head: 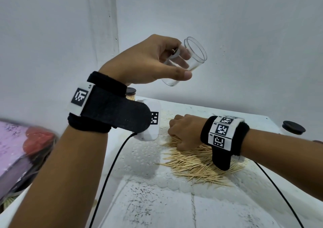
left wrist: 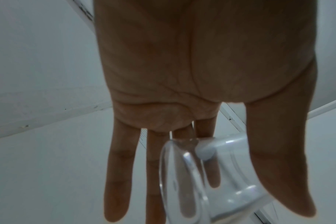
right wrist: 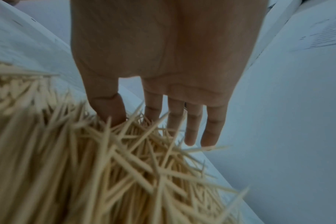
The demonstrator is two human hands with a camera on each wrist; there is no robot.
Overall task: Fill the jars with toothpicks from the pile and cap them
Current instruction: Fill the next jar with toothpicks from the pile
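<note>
Right hand (head: 183, 131): fingers (right wrist: 194, 121) run nearly straight and slightly spread, tips and thumb dug into the toothpick pile (head: 197, 159). Nothing is gathered or pinched yet in the wrist view; the head view shows only the knuckles, bent over the far side of the pile.

Left hand (head: 148, 61): thumb below and fingers above, wrapped lightly round a clear empty jar (head: 185, 61). It is held in the air above the far edge of the table (head: 174, 210), tilted, with the mouth aimed up and away toward the wall. In the left wrist view only some fingers contact the glass; two lie straight alongside.

Pile position: middle of the table toward its right edge, loosely fanned, picks pointing every way. A black lid (head: 293, 127) lies near the far right corner. A capped, filled jar (head: 130, 94) stands at the far edge, partly behind the left wrist.

Risks, as judged:
- The jar is smooth and partly held; it could slip or roll out of the hand.
- The picks lie crossed; a bundle lifted unaligned would likely jam at the mouth and scatter.
- The pile lies near the right edge; a raking stroke could push picks off.
- The mouth points away from the right hand; loading needs a re-tilt first.
</note>
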